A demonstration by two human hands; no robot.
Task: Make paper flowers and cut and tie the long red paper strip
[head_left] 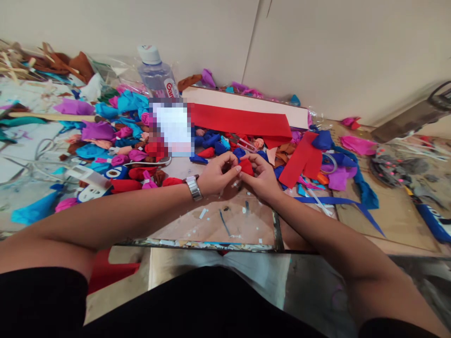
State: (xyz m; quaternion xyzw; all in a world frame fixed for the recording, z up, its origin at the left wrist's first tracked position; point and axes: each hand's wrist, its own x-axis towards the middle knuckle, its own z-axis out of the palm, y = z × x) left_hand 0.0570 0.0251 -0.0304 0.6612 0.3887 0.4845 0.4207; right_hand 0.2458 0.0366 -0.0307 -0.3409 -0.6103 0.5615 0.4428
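Observation:
Both my hands meet over the middle of the table, fingers bent around a small red fabric piece (245,167). My left hand (219,174), with a metal watch (194,188) on its wrist, pinches the piece from the left. On the right side of it, my right hand (261,174) has its fingers closed on the same piece. Just beyond the hands lie blue and red folded bits. A long red strip (239,119) stretches behind them, and another red strip (299,162) lies to the right of my right hand.
A clear bottle (157,75) with a white cap stands behind a blurred bright rectangle (174,129). Colourful fabric pieces (97,131) are heaped at the left. A blue ribbon (366,213), a tape roll (330,163) and a dark cylinder (405,117) lie at the right.

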